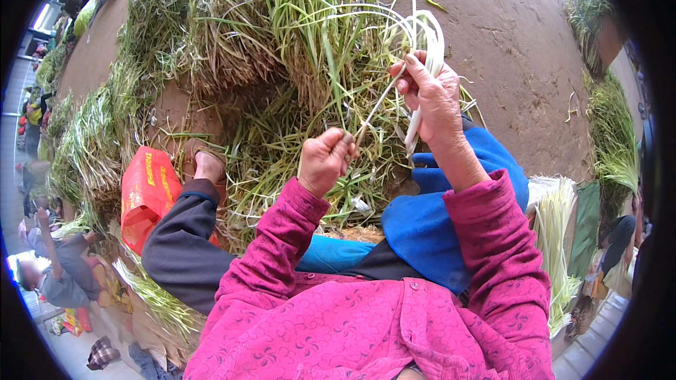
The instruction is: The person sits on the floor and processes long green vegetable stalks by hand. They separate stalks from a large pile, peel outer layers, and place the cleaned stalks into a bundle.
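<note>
My right hand (437,100) grips a small bunch of pale, peeled-looking stalks (436,42), which loop over above the fingers. From its fingertips one thin whitish stalk (379,101) runs down to my left hand (326,161). The left fingers are curled and pinch the stalk's lower, browner end; the exact grip is partly hidden. A long green leaf (334,74) rises close to that hand. Under both hands lies a loose litter of green and yellowish leaves (285,142). A blue cloth (438,237) covers my right knee.
Large bundles of green leafy stalks with rooty ends (232,53) stand ahead and to the left. A red bag (150,184) bearing writing sits by my left leg. Pale trimmed stalks (552,243) lie at the right, others (158,290) at lower left. Another person (68,269) sits far left.
</note>
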Demonstrator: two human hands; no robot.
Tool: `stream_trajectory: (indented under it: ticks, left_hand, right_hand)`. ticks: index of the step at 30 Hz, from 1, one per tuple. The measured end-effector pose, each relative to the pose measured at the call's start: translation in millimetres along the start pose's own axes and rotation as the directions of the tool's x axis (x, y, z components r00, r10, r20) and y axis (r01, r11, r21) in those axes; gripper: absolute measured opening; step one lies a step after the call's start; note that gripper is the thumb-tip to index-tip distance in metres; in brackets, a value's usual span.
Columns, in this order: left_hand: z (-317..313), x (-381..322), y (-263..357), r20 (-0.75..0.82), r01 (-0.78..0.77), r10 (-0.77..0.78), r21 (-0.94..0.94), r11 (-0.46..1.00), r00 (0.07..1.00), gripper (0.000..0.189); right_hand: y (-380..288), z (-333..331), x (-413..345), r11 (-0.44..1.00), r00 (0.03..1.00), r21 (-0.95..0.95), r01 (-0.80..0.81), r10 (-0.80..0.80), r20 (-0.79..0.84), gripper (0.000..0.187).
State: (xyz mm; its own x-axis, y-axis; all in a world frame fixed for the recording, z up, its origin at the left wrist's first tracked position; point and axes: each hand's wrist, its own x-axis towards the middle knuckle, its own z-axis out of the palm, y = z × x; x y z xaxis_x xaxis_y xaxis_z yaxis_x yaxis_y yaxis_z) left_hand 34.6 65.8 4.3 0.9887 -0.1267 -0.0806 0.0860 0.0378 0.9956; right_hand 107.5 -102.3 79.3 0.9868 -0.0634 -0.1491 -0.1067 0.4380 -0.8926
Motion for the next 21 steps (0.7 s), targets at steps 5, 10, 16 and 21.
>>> stream_trajectory:
  ticks: [5, 10, 16, 21]
  left_hand:
    - [-47, -21, -83, -0.076, -0.219, 0.329, 0.603, 0.767, 0.941, 0.006]
    - [-124, -61, -122, -0.349, 0.379, -0.338, 0.925, 0.024, 0.874, 0.009]
    - [-77, -20, -76, -0.173, 0.108, 0.004, 0.635, 0.765, 0.985, 0.076]
    - [9, 13, -8, -0.017, -0.425, 0.432, 0.157, 0.892, 0.901, 0.106]
  right_hand:
    - [-16, -7, 13, 0.986, 0.977, 0.075, 0.146, -0.132, -0.170, 0.006]
    - [-21, -19, 19, 0.985, 0.989, 0.151, 0.083, -0.062, -0.135, 0.007]
    - [-5, -18, 16, 0.964, 0.989, 0.224, -0.144, 0.143, 0.020, 0.004]
    - [3, -16, 13, 0.953, 0.975, 0.208, -0.220, 0.223, 0.012, 0.011]
